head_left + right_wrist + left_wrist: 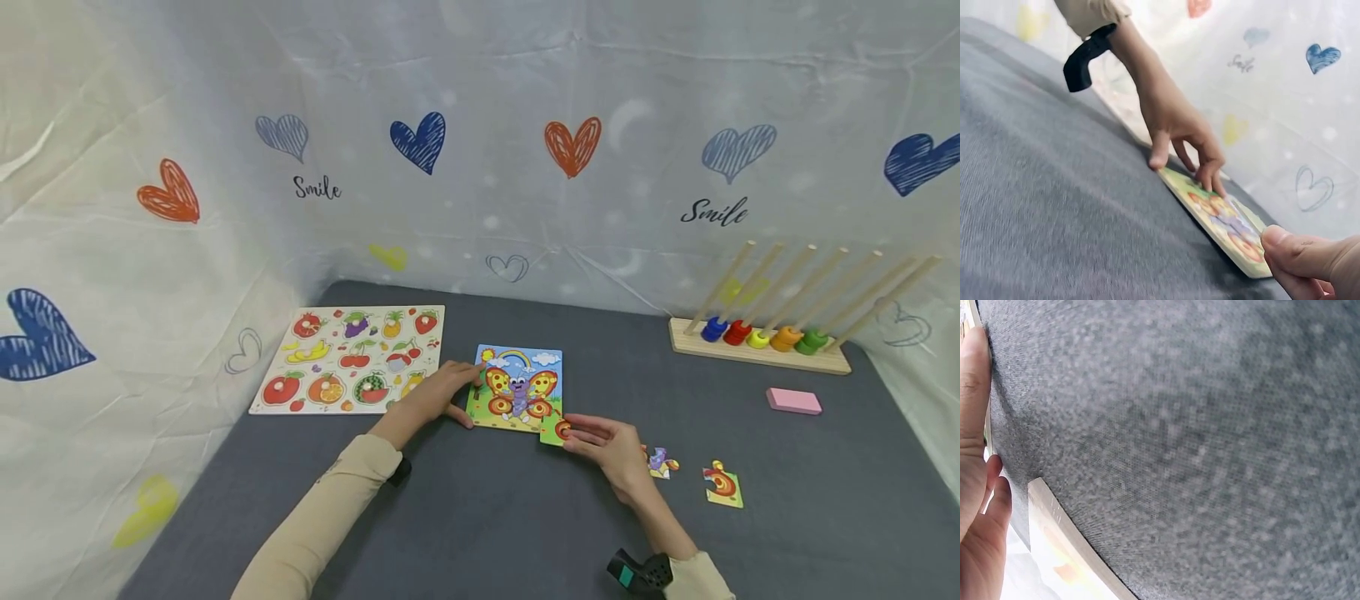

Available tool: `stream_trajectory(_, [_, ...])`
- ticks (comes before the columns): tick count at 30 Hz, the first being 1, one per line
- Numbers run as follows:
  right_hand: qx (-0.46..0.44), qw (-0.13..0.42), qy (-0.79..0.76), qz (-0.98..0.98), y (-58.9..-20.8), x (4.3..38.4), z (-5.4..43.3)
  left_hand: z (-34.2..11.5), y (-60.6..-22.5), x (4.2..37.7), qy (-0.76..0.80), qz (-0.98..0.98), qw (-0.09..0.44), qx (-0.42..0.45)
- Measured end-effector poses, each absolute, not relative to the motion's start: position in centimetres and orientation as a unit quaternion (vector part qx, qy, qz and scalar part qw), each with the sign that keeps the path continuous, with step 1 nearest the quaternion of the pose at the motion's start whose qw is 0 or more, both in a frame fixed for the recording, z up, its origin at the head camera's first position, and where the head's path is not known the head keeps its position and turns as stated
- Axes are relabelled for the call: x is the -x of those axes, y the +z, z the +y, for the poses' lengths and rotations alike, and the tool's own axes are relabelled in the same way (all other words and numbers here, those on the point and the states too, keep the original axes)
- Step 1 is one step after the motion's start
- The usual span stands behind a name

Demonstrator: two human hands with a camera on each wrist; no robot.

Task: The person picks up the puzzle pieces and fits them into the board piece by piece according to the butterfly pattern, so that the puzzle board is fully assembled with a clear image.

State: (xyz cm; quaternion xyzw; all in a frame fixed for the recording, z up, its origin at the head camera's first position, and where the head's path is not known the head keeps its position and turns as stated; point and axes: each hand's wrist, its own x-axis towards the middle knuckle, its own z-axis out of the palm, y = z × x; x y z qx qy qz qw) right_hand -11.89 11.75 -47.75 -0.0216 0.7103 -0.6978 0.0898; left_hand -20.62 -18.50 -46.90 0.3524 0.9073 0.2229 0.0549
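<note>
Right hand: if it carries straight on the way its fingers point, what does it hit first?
Most likely the lower right corner of the butterfly puzzle: the piece pinched in the right hand overlaps that corner in the head view, though I can't tell whether they touch.

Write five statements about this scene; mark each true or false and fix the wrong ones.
1. The left hand touches the butterfly puzzle. True.
2. That puzzle lies left of the fruit board. False: it lies right.
3. The right hand pinches a puzzle piece. True.
4. The pink block lies nearer the person than the peg stand. True.
5. The peg stand carries only red rings. False: it also carries a green ring.
</note>
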Motion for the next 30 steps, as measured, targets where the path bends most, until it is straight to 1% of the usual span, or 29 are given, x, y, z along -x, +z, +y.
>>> stream_trajectory(8, [0.016,0.103,-0.708,0.698,-47.6,12.8,10.3,-18.4,-46.8,20.5,0.209,0.911,0.049,-0.352])
stream_trajectory(14, [0.037,0.109,-0.722,0.682,-47.6,13.7,8.9,-18.3,-46.5,20.5,0.208,0.911,0.048,-0.353])
stream_trajectory(20, [0.041,0.098,-0.737,0.667,-48.0,14.4,7.4,-18.3,-46.4,20.6,0.209,0.912,0.057,-0.349])
stream_trajectory(30, [0.028,0.084,-0.73,0.678,-48.5,14.9,5.1,-18.5,-46.8,20.6,0.201,0.914,0.053,-0.349])
